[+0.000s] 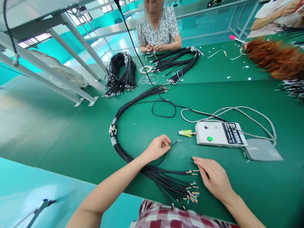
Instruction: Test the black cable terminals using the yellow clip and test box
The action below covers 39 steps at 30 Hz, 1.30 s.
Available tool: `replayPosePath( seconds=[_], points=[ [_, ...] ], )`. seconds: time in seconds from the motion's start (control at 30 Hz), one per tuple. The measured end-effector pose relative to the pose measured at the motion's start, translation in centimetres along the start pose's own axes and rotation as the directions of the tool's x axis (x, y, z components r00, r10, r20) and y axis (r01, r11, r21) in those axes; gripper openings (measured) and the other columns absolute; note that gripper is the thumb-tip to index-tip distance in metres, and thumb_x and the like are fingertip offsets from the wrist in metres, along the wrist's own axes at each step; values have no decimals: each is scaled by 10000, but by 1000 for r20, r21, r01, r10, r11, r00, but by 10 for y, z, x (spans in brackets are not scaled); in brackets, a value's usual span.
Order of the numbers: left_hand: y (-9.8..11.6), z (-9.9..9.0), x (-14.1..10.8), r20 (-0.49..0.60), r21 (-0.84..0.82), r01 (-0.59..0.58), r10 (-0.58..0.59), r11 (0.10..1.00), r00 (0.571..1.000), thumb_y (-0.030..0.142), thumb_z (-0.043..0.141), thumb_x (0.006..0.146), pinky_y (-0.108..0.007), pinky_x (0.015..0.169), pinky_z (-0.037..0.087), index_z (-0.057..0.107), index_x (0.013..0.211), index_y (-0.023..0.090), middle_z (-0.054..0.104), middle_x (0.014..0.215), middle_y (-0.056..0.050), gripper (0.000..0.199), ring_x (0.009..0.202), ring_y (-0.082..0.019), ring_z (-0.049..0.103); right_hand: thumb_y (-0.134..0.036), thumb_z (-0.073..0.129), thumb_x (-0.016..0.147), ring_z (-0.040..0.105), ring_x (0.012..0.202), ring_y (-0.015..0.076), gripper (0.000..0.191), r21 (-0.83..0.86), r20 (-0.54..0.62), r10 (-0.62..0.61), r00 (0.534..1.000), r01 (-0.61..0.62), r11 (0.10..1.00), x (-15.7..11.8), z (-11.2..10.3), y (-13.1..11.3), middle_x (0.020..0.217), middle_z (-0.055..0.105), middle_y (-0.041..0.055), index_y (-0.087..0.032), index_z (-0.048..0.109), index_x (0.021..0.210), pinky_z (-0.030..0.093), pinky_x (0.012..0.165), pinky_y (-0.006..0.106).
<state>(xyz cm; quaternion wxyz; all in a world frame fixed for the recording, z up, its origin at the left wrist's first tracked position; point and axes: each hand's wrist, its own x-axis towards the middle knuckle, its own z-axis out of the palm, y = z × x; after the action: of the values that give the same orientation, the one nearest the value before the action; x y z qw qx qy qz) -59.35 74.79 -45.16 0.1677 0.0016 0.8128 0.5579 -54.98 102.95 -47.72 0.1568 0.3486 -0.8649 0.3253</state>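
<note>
- Clearly, at the upper left of the frame we see a grey metal frame [76,60] standing on the green table [144,126]
- Left of centre, we have a long bundle of black cables [113,129], bent in a wide curve and bound with clear wrap at its middle; its lower part runs under our left forearm and fans out at the bottom centre, with coloured wire ends showing
- Above that, a thick looped heap of black cables [122,76] lies with its pale tips spread
- At the centre, our left hand [158,148] is closed, fingertips pinching a single black cable [174,143], whose stripped end points right
- At the upper centre, a co-worker [158,28] in a patterned top holds both hands together over thin white strands, behind another cable bundle [175,61]
- Right of centre, we see a yellow nozzle [186,133] on the left end of a white box [216,134] with a green button
- Below the box, our right hand [213,175] is open, fingers extended, just beside the fanned wire ends
- Farther right, a grey plate [263,149] lies against the box
- At the upper right, we see a brown feather duster [275,58]
</note>
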Motion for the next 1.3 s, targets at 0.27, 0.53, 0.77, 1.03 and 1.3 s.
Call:
replayPosePath(
  seconds=[0.27, 0.53, 0.77, 1.03, 1.3],
  points=[
    [28, -26, -15, 136, 344, 13, -64, 939, 989, 191, 563, 809, -230, 564, 373, 655, 865, 178, 606, 656, 10, 109, 587, -134, 530, -138, 545, 949, 734, 955, 175, 236, 52, -1, 59, 998, -58, 997, -2, 5, 8, 1068, 766, 35, -239, 644, 1138, 595, 822, 314],
    [18, -1, -25, 184, 518, -17, -91, 855, 979, 180, 669, 718, -237, 558, 342, 585, 722, 207, 587, 614, 25, 89, 584, -142, 540, -192, 543, 951, 749, 926, 204, 208, 60, -1, 106, 994, -105, 993, -1, 6, 8, 1038, 774, 42, -247, 682, 1095, 623, 807, 333],
    [50, -101, 26, -384, -188, -26, -49, 982, 922, 350, 619, 805, -195, 371, 245, 487, 803, 207, 439, 399, 100, 195, 289, -73, 347, -253, 572, 940, 756, 900, 215, 206, 75, -17, 125, 992, -123, 990, 0, 8, 11, 1022, 777, 33, -260, 691, 1108, 638, 795, 329],
    [11, -137, 101, -735, -204, -75, -102, 976, 671, 297, 574, 844, -209, 531, 417, 370, 844, 217, 513, 519, 90, 219, 441, -103, 568, -320, 567, 942, 761, 880, 209, 223, 23, -44, 92, 995, -91, 996, -6, 12, 20, 1022, 776, 19, -267, 688, 1122, 645, 782, 300],
    [10, -75, 41, -513, 144, -124, 181, 982, 839, 235, 652, 798, -288, 738, 463, 570, 906, 208, 631, 788, -1, 139, 751, -160, 611, -329, 566, 937, 765, 882, 211, 239, 37, -21, 63, 998, -62, 997, -8, 14, 28, 1038, 774, 20, -277, 679, 1140, 647, 765, 267]
  ],
)
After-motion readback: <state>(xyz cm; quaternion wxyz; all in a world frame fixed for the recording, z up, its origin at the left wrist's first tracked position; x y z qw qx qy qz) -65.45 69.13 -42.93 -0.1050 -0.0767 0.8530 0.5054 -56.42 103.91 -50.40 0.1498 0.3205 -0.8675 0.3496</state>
